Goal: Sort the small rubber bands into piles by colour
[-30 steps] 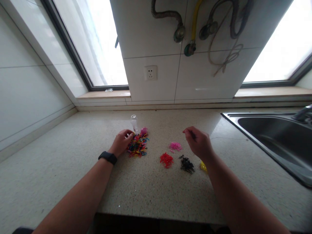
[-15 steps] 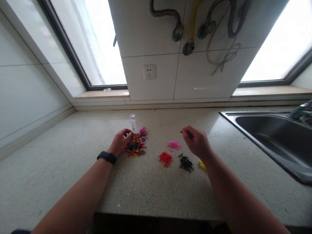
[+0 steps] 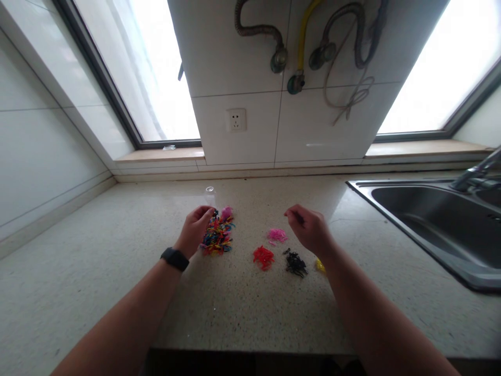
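My left hand (image 3: 197,224), with a dark watch on the wrist, is closed in a pinch at the upper left of a mixed heap of small colourful band-like pieces (image 3: 217,239). A small black piece (image 3: 215,213) shows at its fingertips. My right hand (image 3: 307,224) hangs over the counter with thumb and fingers pressed together; whatever they hold, if anything, is too small to make out. Nearest to it lies a pink pile (image 3: 277,236). A red pile (image 3: 263,258) and a black pile (image 3: 296,264) lie closer to me. My right forearm partly hides a yellow pile (image 3: 320,265).
A clear plastic cup-like container (image 3: 210,196) stands behind the mixed heap. The speckled counter (image 3: 235,308) ends at a front edge near me. To the right is a steel sink (image 3: 422,219) with a faucet (image 3: 475,175). A tiled wall with a socket (image 3: 236,120) rises behind.
My left fingers have closed, and a black piece now shows at their tips. My right hand stays pinched in nearly the same place. The whole view has shifted slightly.
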The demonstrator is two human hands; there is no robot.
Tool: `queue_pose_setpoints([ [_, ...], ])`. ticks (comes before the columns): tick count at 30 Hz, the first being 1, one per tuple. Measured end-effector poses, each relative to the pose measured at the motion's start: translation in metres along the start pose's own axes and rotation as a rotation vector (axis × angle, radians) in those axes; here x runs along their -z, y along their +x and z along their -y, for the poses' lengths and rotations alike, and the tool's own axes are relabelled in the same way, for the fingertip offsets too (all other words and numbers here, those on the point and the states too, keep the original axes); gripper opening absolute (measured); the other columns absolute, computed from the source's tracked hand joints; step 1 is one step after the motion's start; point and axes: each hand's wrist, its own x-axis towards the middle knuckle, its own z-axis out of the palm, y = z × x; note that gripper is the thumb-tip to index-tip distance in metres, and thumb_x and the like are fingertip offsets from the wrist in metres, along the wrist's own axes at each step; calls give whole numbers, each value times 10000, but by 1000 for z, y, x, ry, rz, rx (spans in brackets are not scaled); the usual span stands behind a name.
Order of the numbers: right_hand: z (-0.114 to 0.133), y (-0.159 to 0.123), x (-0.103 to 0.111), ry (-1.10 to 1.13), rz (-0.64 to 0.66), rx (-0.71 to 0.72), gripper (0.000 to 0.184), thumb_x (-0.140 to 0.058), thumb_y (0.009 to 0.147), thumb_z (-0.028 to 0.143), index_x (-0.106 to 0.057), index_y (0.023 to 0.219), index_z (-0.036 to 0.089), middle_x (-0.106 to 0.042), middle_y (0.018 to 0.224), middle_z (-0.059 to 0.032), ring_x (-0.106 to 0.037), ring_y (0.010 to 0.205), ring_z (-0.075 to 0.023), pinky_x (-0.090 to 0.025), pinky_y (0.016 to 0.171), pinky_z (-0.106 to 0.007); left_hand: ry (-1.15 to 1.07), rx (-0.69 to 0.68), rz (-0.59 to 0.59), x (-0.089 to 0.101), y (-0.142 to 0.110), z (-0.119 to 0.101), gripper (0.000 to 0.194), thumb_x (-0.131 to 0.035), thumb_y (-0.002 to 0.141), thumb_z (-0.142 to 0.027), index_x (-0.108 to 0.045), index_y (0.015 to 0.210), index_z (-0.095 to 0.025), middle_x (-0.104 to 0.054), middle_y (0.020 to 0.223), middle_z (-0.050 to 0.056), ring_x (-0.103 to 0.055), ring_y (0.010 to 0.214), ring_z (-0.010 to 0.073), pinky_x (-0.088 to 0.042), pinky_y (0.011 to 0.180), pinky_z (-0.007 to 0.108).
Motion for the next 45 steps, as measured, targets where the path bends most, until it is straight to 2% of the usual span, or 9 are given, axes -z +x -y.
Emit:
queue_pose_setpoints([
  [2, 2, 0, -1, 6, 15, 6, 162, -519, 897, 244, -656, 832, 187, -641, 676, -2, -551, 578, -116, -392, 600, -230, -138, 61, 30, -12, -8, -10, 323, -707, 798, -468, -640, 897, -167, -503, 618, -55, -389, 503, 69, -294, 465, 194],
  [7, 15, -2, -7, 108, 84, -12, 180, -512, 913, 261, -649, 832, 178, -586, 643, 16, -488, 550, -100, -367, 567, -224, -389, 185, 130, -49, -36, -30, 276, -733, 808, -417, -627, 898, -179, -494, 639, -56, -387, 496, 42, -337, 475, 161],
  [11, 31, -8, -17, 329, 212, -44, 169, -530, 917, 298, -646, 912, 174, -530, 631, 36, -449, 543, -93, -358, 533, -212, -472, 207, 156, -74, -57, -35, 298, -778, 765, -406, -631, 866, -168, -515, 674, -36, -406, 518, 44, -316, 450, 153],
  [14, 43, -12, -24, 455, 285, -48, 169, -578, 902, 328, -637, 948, 177, -525, 642, 38, -449, 558, -93, -357, 521, -211, -472, 243, 176, -85, -67, -36, 304, -780, 762, -413, -637, 868, -166, -522, 687, -26, -424, 535, 55, -338, 457, 161],
  [19, 53, -17, -31, 474, 351, -35, 223, -669, 850, 342, -605, 1007, 197, -572, 703, 32, -480, 577, -93, -384, 527, -211, -458, 281, 173, -86, -73, -37, 287, -773, 767, -405, -644, 882, -176, -528, 695, -24, -453, 550, 62, -372, 488, 168],
  [23, 56, -18, -33, 458, 339, -46, 299, -716, 816, 382, -573, 1011, 206, -591, 756, 23, -488, 568, -88, -392, 515, -210, -437, 275, 170, -86, -74, -37, 280, -760, 776, -418, -647, 876, -182, -544, 703, -21, -465, 546, 62, -381, 492, 172],
  [29, 58, -19, -36, 409, 287, -56, 307, -753, 783, 400, -568, 937, 209, -562, 688, 38, -496, 556, -94, -388, 511, -215, -449, 250, 173, -88, -76, -35, 280, -766, 772, -423, -654, 882, -191, -577, 773, -11, -474, 558, 61, -398, 483, 177],
  [35, 56, -20, -38, 385, 236, -48, 221, -734, 781, 302, -577, 909, 214, -567, 682, 37, -497, 558, -96, -386, 515, -218, -412, 235, 198, -89, -78, -32, 275, -760, 779, -408, -658, 899, -183, -595, 779, 4, -479, 553, 68, -393, 467, 182],
  [45, 55, -17, -26, 397, 292, -8, 81, -644, 820, 217, -633, 899, 199, -588, 696, 21, -536, 617, -108, -412, 569, -227, -423, 231, 226, -92, -84, -26, 278, -765, 781, -417, -663, 891, -183, -528, 670, -30, -452, 502, 59, -383, 449, 184],
])
